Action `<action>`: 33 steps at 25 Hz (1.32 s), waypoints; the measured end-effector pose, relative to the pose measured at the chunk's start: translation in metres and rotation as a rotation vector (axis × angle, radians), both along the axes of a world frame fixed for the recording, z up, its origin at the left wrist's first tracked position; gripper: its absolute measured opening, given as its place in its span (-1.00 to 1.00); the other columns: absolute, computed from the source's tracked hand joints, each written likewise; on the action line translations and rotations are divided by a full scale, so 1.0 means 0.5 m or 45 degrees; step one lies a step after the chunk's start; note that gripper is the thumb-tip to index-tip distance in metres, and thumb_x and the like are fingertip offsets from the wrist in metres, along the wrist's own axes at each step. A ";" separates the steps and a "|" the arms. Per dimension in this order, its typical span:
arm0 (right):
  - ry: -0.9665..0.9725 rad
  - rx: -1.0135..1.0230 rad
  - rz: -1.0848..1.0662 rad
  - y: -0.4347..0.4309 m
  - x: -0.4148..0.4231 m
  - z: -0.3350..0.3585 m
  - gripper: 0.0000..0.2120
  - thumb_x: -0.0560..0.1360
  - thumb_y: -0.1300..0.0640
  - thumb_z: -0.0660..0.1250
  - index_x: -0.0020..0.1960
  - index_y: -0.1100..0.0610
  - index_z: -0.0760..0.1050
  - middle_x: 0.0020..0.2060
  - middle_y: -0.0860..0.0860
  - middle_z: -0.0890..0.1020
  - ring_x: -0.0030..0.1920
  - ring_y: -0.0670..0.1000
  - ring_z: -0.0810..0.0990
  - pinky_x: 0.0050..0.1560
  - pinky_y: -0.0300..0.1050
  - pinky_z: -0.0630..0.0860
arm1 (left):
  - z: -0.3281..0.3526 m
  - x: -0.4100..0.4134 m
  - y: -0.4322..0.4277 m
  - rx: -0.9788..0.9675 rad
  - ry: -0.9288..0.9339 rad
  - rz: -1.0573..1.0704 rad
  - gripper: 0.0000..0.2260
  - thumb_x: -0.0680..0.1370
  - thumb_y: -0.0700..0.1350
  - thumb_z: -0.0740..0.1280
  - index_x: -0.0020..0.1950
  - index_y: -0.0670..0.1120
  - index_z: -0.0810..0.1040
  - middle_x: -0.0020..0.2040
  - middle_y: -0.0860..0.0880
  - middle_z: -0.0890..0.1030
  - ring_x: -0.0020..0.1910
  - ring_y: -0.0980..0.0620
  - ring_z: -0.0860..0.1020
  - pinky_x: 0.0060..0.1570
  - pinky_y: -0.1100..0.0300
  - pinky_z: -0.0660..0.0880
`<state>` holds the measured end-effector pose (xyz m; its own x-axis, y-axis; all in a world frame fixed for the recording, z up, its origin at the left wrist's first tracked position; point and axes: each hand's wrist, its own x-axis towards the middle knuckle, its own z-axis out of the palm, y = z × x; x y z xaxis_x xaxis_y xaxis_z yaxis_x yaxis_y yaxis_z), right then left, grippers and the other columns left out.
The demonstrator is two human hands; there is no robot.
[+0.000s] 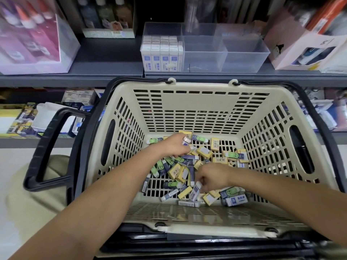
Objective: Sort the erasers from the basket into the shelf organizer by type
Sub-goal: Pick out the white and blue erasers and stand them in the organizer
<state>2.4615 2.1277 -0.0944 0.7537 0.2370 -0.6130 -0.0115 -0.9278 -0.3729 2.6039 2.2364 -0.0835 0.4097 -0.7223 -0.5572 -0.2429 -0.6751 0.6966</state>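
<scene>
A cream basket (pixel 202 85) with black handles holds a heap of mixed erasers (pixel 180 171): yellow-sleeved, green smiley and blue-and-white ones. Deep in the basket, my left hand (pixel 173 146) grips a white eraser with a blue sleeve (pixel 186 141). Nearer to me, my right hand (pixel 212 178) pinches another blue-and-white eraser (pixel 195 192) just above the pile. On the shelf behind stands a clear organizer (pixel 244 59) with three compartments. Its left compartment is packed with upright blue-and-white erasers (pixel 161 55); the middle and right ones hold nothing.
A pink display box (pixel 33 38) stands at the left of the grey shelf (pixel 105 64), a pale pink box (pixel 304 49) at the right. Packaged goods fill the lower shelf (pixel 22 121) behind the basket. The basket's left handle (pixel 47 147) sticks out sideways.
</scene>
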 end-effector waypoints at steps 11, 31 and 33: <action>-0.063 0.740 -1.235 -0.043 0.053 0.045 -0.70 0.55 0.03 0.25 -0.25 0.17 0.58 -0.42 -0.04 0.65 -0.46 -0.14 0.56 -0.46 -0.31 0.40 | 0.009 -0.008 0.006 0.025 0.693 0.141 -0.67 0.51 0.03 0.35 0.19 -0.10 0.45 0.07 -0.09 0.60 0.05 -0.03 0.58 -0.10 0.08 0.57; 0.156 -0.315 0.300 -0.013 -0.002 -0.010 -0.72 0.44 0.06 0.34 0.13 0.09 0.51 0.09 0.03 0.48 0.07 0.09 0.50 -0.11 -0.08 0.43 | -0.003 -0.002 0.006 -0.002 0.473 0.257 -0.92 0.51 -0.18 0.36 -0.05 -0.05 0.48 -0.29 0.01 0.61 -0.39 0.15 0.57 -0.48 0.29 0.43; 0.062 -0.156 0.121 -0.024 0.003 0.000 -0.77 0.46 0.09 0.32 0.10 0.10 0.54 -0.01 -0.01 0.52 0.00 0.03 0.52 -0.11 -0.12 0.44 | -0.001 -0.001 0.006 -0.018 0.523 0.278 -0.90 0.50 -0.22 0.37 -0.07 -0.04 0.50 -0.30 0.03 0.60 -0.37 0.14 0.57 -0.43 0.27 0.45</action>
<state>2.4632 2.1156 -0.0942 0.7002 0.2266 -0.6770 0.0629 -0.9642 -0.2576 2.6032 2.2396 -0.0838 0.3004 -0.6523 -0.6959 0.2018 -0.6696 0.7148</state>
